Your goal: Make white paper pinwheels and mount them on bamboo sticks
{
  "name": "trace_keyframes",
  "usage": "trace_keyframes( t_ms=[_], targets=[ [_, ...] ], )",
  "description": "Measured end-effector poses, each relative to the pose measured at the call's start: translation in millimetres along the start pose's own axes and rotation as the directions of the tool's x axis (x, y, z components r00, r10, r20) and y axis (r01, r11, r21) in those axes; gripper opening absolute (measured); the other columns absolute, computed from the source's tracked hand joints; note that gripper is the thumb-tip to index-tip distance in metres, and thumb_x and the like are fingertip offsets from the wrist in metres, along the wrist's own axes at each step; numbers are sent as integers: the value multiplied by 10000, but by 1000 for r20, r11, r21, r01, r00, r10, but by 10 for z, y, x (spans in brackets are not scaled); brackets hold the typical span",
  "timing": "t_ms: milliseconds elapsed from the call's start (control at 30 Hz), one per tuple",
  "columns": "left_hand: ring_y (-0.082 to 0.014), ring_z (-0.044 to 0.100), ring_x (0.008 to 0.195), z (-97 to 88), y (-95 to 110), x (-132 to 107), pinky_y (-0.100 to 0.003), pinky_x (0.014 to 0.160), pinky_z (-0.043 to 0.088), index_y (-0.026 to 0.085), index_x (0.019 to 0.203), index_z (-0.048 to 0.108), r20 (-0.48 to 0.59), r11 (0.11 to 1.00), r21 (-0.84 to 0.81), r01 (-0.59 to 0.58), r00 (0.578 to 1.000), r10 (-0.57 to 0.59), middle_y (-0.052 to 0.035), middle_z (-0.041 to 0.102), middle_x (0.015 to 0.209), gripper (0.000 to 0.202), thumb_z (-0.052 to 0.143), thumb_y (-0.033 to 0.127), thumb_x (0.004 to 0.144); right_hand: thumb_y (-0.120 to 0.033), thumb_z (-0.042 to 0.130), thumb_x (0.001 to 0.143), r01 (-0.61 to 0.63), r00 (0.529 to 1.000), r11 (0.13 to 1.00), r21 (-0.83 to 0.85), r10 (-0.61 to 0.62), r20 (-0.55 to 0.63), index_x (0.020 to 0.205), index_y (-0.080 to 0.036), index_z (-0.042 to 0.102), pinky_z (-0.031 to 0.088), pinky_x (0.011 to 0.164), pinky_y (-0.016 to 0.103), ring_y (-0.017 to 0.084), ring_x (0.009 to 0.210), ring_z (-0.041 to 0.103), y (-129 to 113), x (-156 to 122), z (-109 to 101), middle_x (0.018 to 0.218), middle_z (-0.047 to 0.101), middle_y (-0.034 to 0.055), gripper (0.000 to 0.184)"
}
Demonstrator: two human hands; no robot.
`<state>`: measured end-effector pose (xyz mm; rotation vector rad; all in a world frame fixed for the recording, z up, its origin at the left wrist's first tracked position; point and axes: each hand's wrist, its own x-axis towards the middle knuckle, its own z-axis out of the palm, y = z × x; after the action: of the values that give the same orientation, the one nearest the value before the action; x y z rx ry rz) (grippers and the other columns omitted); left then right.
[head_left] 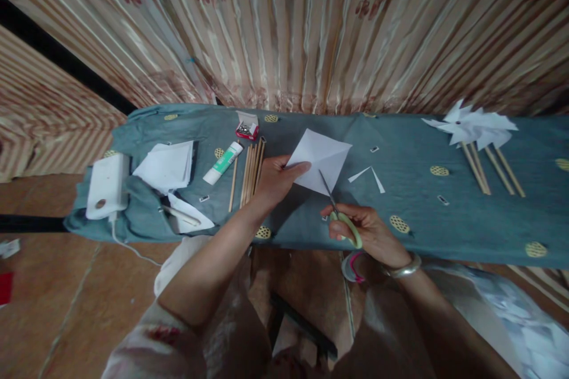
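My left hand pinches the left corner of a square white paper sheet, its thumb lying on top. Faint diagonal creases cross the sheet. In my right hand is a pair of scissors with pale green handles, fingers through the loops. The blades reach over the lower edge of the paper and point toward its middle. Whether they have cut into it I cannot tell. Just right of the sheet lies a thin V-shaped paper offcut.
Wooden sticks, a glue stick and a small red box of metal pieces lie left. Further left are stacked white papers, a pen and a white corded device. Paper pinwheels on sticks lie right. A curtain hangs behind.
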<state>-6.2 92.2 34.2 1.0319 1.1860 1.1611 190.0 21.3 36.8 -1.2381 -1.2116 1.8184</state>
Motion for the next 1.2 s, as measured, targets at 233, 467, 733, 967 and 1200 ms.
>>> trace_keyframes(
  t_ms=[233,467,733,967,1200],
  targets=[
    [-131,586,590,4,-26,10,-247,566,425,148,722,754,1,1000,-15,5,1000,-5,-12,695,650,235,811,357,632,-552,870,577,-21,1000,1000,8,21,-23,825,-184,723,423,477,215,75,494,499,-46,-8,26,545,569,-42,467],
    [-131,594,597,6,-31,18,-248,572,440,155,737,762,-8,1000,-26,6,1000,-6,-12,704,666,211,809,336,640,-531,893,529,-54,996,997,50,57,-67,811,-175,717,394,459,205,64,473,483,-37,-8,45,525,549,-54,487],
    [-134,609,612,20,-35,-11,-252,596,452,144,755,760,22,999,-35,15,1000,-14,-19,705,674,211,802,334,674,-592,852,562,-17,997,999,-44,14,-73,798,-172,719,430,484,232,79,484,488,-53,3,40,528,561,-39,500],
    [-134,613,625,25,-40,-17,-250,605,460,142,767,768,11,998,-50,26,1000,-25,-21,718,701,224,808,334,659,-591,841,581,-5,998,998,-57,2,-60,812,-177,706,423,486,231,81,482,476,-40,8,45,512,535,-50,493],
    [-130,601,591,12,-40,-8,-244,576,439,141,739,755,34,999,-44,18,999,-17,-13,698,653,218,811,339,667,-566,867,544,-52,996,999,-1,52,-76,830,-177,687,392,485,223,78,493,466,-62,-6,59,537,548,-46,515]
  ],
)
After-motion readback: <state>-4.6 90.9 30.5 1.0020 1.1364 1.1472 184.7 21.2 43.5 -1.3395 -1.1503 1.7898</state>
